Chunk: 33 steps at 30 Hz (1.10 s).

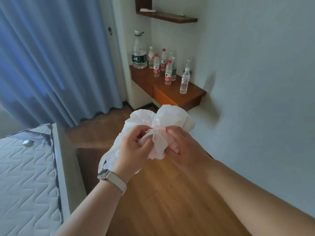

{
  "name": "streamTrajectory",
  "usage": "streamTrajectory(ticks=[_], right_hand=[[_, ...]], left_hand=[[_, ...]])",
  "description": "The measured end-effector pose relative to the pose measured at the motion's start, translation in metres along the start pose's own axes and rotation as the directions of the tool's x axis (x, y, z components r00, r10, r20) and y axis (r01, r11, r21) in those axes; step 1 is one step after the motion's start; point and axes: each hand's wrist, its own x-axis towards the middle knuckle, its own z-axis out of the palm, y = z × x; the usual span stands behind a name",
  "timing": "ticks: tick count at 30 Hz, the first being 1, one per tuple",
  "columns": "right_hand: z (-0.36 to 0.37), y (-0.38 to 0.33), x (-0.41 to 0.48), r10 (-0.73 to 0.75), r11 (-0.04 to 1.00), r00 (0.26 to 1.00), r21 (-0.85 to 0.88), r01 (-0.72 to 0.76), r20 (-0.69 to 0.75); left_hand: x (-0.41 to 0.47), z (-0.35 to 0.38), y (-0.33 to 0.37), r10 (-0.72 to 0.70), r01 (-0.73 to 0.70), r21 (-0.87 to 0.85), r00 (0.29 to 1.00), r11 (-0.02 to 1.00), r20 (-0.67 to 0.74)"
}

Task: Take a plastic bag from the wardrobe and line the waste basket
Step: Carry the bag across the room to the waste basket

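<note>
Your left hand and right hand both pinch the crumpled white plastic bag, held in the air in front of you above the wooden floor. You seem to be working it open; next, find the mouth and spread it. No waste basket is in view. Bottles stand on the bench ahead, a mattress lies left.

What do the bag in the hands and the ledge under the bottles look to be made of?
The bag: thin white plastic film, slightly translucent, crumpled into soft folds, with red print. The ledge: apparently dark brown wood or wood veneer with a smooth satin finish; which one cannot be told.
</note>
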Motion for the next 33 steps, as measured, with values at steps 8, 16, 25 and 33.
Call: streamTrajectory(ticks=[8, 16, 25, 33], right_hand=[[0.03, 0.018, 0.1, -0.057, 0.998, 0.998, 0.043, 0.056, 0.038], [0.067, 0.08, 0.238, -0.151, 0.982, 0.981, 0.132, 0.134, 0.124], [0.069, 0.13, 0.402, -0.257, 0.952, 0.954, 0.207, 0.224, 0.151], [0.093, 0.127, 0.483, -0.378, 0.908, 0.897, 0.283, 0.31, 0.228]], left_hand=[[0.084, -0.019, -0.028, -0.014, 0.017, 0.044, 0.998, 0.999, -0.057], [0.198, -0.014, -0.077, -0.082, 0.113, 0.149, 0.977, 0.982, -0.196], [0.346, -0.007, -0.094, -0.094, 0.168, 0.227, 0.948, 0.959, -0.305], [0.402, -0.03, -0.117, -0.153, 0.257, 0.218, 0.903, 0.942, -0.4]])
